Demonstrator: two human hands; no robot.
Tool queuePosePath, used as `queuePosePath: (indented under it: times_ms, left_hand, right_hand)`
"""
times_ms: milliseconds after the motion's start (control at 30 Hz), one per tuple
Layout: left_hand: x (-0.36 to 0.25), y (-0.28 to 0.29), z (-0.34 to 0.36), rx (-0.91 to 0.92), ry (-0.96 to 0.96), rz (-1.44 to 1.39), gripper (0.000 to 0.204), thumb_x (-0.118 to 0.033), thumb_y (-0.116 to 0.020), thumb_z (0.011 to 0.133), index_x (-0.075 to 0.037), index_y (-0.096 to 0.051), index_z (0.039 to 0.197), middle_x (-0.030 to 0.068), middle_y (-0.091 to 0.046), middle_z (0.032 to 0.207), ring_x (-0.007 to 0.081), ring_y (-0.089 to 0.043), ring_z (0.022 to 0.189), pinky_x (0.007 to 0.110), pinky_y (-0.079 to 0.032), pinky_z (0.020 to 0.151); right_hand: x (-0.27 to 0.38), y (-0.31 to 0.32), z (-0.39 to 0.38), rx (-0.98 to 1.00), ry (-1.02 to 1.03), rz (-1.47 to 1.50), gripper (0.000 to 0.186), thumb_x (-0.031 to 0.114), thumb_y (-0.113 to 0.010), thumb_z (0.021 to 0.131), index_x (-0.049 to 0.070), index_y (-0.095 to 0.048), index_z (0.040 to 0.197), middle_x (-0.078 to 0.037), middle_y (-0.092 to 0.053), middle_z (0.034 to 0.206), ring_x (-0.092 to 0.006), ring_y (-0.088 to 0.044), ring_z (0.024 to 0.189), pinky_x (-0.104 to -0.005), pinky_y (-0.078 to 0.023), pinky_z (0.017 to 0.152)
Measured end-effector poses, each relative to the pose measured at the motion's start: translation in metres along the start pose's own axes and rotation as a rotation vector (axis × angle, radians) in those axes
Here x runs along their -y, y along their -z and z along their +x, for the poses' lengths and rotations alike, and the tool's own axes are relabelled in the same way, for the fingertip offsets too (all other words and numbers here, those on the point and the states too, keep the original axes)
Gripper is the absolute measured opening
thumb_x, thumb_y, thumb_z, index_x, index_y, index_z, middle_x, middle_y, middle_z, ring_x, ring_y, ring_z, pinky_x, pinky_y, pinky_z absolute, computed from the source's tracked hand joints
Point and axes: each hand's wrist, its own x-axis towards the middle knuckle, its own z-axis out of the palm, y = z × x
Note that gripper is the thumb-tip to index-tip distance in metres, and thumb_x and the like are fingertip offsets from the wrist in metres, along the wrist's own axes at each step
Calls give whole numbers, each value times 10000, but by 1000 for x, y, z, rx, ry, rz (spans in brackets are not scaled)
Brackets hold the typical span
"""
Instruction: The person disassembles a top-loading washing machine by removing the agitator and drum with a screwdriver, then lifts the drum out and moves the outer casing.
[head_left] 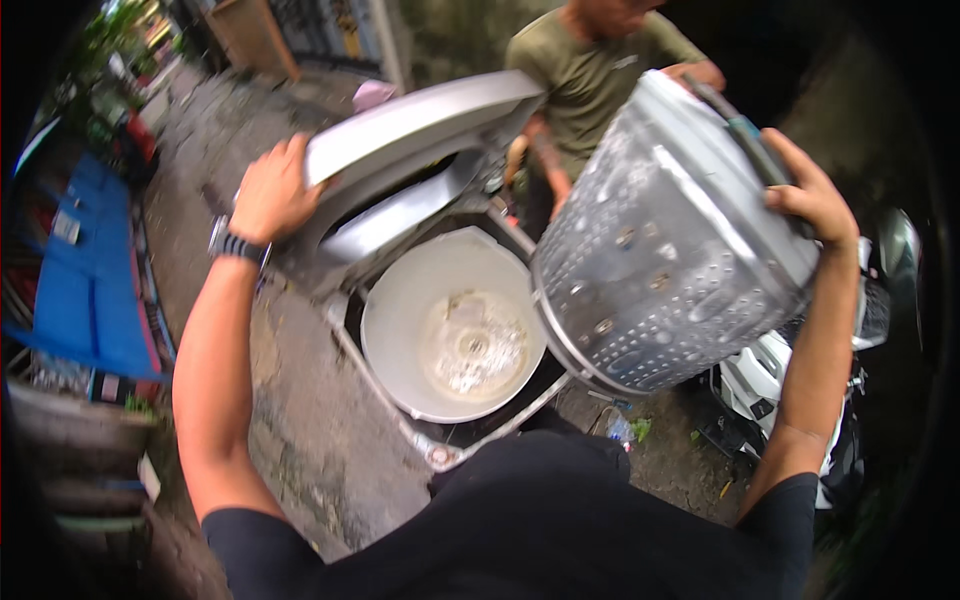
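My left hand (pixel 275 192) is closed on the edge of the washing machine's grey top cover (pixel 420 115), which is tilted up on the left. Below it the washing machine's outer tub (pixel 395 310) stands uncovered, its bottom wet with whitish residue. My right hand (pixel 815 195) grips the far end of a perforated metal wash drum (pixel 650 260), by a dark bar-like part (pixel 755 150). The drum leans sideways above the tub's right side. Its lower rim is beside the tub's opening, and whether they touch I cannot tell.
A person in an olive shirt (pixel 590 85) stands beyond the machine, one hand close to the drum. A white motorbike (pixel 755 390) is at the right. Blue sheeting (pixel 85 270) lines the left, next to a concrete lane (pixel 285 370). A clear plastic bottle (pixel 620 428) lies on the ground.
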Motion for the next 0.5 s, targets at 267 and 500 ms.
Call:
queuePosePath:
  times_ms: [267, 500]
  left_hand:
    - [34, 11, -36, -38, 40, 24, 630, -231, -748, 792, 18, -487, 1309, 245, -613, 1104, 451, -608, 1006, 521, -497, 863]
    - [-9, 41, -19, 224, 75, 67, 595, -292, -613, 949, 57, -492, 1415, 313, -609, 1293, 449, -602, 1175, 509, -463, 1051]
  right_hand:
    - [0, 2, 42, 170, 110, 16, 831, 442, -775, 741, -13, -504, 1382, -180, -649, 1215, -251, -662, 1010, -404, -541, 856]
    - [-28, 16, 22, -285, 65, -230, 630, 401, -738, 645, -52, -538, 1034, -270, -704, 891, -429, -686, 939, -493, -536, 843]
